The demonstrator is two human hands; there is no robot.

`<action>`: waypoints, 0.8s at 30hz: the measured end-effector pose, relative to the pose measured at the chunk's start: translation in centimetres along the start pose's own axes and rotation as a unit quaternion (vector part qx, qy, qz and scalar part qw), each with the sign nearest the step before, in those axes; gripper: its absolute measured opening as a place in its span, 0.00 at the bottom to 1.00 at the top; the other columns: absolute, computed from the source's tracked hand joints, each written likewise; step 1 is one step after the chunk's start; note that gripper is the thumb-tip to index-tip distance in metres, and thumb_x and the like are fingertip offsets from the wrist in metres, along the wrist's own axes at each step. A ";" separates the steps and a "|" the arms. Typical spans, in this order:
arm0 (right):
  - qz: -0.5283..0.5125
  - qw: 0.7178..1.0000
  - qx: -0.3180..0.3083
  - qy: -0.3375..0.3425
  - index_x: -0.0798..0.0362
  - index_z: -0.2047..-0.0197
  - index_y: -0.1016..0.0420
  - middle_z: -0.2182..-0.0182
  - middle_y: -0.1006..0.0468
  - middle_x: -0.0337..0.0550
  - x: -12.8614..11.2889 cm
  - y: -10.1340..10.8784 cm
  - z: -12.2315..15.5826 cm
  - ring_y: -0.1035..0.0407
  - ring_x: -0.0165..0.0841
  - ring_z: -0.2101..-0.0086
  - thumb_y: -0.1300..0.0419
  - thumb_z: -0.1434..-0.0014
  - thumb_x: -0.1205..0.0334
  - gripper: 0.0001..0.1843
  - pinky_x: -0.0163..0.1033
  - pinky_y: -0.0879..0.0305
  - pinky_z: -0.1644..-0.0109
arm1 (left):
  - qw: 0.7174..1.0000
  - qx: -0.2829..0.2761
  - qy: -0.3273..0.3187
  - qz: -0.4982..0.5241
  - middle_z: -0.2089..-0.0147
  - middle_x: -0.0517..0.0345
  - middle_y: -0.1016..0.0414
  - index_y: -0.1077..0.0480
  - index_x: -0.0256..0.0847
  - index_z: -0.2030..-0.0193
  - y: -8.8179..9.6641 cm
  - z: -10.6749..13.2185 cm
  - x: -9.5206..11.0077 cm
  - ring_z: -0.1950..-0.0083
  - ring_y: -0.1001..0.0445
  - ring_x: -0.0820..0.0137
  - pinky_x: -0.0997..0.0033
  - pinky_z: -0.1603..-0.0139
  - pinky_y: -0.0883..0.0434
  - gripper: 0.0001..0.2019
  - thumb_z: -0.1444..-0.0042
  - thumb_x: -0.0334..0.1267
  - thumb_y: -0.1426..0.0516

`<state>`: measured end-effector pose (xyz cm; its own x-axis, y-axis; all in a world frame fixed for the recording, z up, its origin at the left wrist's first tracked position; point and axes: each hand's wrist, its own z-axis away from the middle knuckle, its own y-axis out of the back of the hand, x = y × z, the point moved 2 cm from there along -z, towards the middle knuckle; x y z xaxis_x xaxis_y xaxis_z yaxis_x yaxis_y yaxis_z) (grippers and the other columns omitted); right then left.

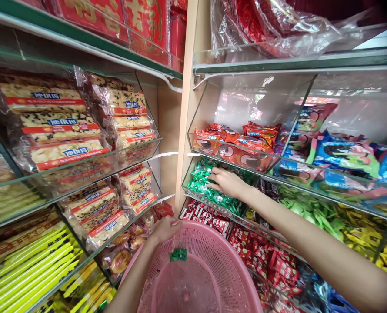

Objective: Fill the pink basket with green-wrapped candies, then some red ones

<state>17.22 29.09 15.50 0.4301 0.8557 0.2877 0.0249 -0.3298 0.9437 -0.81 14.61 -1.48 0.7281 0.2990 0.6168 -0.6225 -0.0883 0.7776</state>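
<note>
My left hand (pixel 169 228) grips the far rim of a pink plastic basket (pixel 239 265), fingers closed over its edge. Inside the basket, near its far wall, lie a few small green-wrapped candies (pixel 178 254). My right hand (pixel 228 183) reaches into a glass shelf compartment and rests on a heap of green-wrapped candies (pixel 201 187). Its fingers are bent a little and apart, with their tips among the wrappers. Nothing shows clearly held in them.
Red-wrapped candies (pixel 261 252) fill the tier below, beside light-green packets (pixel 304 204). Orange-red snack packs (pixel 235 143) and blue packs (pixel 343 152) sit above behind glass edges. Bagged puffed-grain bars (pixel 66 126) line the left shelves. A wooden upright (pixel 187 108) stands between.
</note>
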 end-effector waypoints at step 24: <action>-0.063 0.998 0.007 -0.011 0.54 0.63 0.30 0.63 0.26 0.47 0.1 2.3 -0.1 0.31 0.34 0.63 0.52 0.36 0.60 0.12 0.35 0.42 0.63 | 1.000 0.008 0.002 -0.003 0.80 0.65 0.51 0.41 0.38 0.80 -0.3 -0.1 -1.3 0.76 0.47 0.77 0.76 0.75 0.54 0.29 0.51 0.66 0.55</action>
<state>17.28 28.47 17.74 0.4418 0.8820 0.1639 0.0927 -0.2266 0.9696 -1.62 14.38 -2.49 0.7310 0.3035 0.6111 -0.6129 -0.1015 0.7836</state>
